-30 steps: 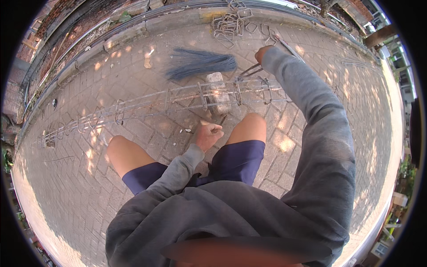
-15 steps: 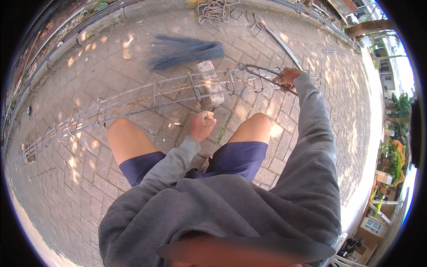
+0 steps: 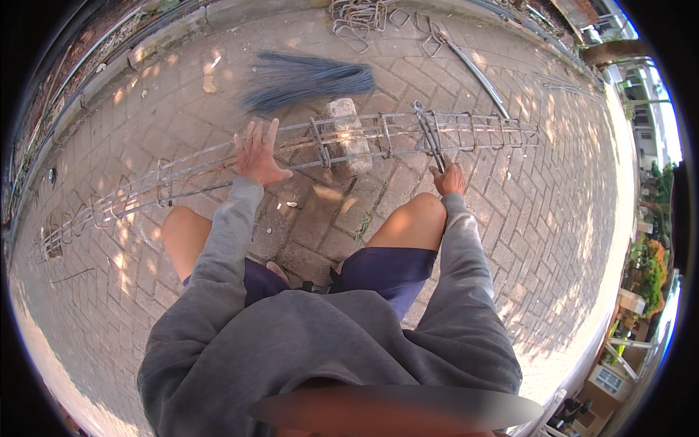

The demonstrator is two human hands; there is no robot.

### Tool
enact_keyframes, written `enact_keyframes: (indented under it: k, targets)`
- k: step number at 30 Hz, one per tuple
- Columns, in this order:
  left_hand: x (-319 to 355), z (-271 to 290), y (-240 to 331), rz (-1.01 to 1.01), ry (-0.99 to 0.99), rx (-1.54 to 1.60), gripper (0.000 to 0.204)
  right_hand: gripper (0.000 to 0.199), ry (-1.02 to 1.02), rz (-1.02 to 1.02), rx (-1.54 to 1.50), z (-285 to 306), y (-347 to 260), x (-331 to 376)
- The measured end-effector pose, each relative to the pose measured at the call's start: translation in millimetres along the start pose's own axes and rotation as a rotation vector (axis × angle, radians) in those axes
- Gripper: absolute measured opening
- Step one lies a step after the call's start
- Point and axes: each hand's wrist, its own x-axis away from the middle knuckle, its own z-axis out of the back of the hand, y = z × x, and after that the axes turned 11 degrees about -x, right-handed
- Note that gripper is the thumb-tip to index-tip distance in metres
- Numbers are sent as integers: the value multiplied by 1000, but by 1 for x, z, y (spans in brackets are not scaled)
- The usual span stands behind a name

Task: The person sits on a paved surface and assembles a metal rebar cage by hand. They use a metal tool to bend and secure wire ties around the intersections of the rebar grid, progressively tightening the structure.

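Observation:
A long steel rebar cage (image 3: 218, 167) lies across the brick paving in front of my bent knees. It rests on a grey stone block (image 3: 348, 138). My left hand (image 3: 256, 154) lies flat on the cage's bars left of the block, fingers spread. My right hand (image 3: 449, 178) is just above my right knee, closed on the lower end of a thin steel stirrup (image 3: 429, 135) that stands across the cage right of the block.
A bundle of thin dark tie wires (image 3: 306, 76) lies beyond the cage. A heap of bent stirrups (image 3: 360, 14) and a long rod (image 3: 473, 69) lie at the far edge. A kerb (image 3: 167, 33) runs along the upper left.
My left hand has gone from near my knee up and left onto the cage, fingers now spread. My right hand has drawn in from the far right toward my right knee.

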Motion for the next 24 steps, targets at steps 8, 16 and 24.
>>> enact_keyframes:
  k: [8,16,24]
  targets:
    - [0,-16,5,1,-49,-168,124,49,82,520,-180,-9,-78,-72]
    - [-3,-15,4,6,-77,-194,118,24,-260,445,-277,-21,-132,-103]
    - [-5,-11,6,5,-108,-220,119,22,-74,380,-90,-49,-155,-118]
